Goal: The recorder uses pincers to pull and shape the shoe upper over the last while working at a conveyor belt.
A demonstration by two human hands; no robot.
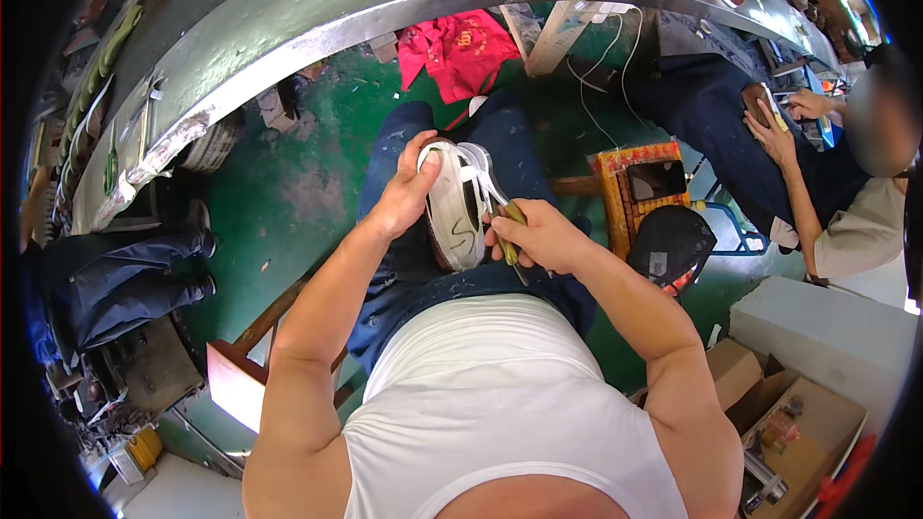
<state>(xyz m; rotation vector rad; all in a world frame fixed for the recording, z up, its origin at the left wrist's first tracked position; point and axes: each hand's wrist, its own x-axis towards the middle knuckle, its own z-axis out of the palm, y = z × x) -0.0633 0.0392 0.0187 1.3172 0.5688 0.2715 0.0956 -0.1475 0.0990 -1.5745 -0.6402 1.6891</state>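
shoe (pixel 460 214) gripped by left hand (pixel 404 194); right hand (pixel 540 235) holds tool (pixel 511 235).

White shoe (pixel 456 211), sole-up on lap

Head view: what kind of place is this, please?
Probably a shoe workshop or factory line. The left hand holds a white shoe, the right hand grips a small tool, and a long metal conveyor bench curves past the green floor.
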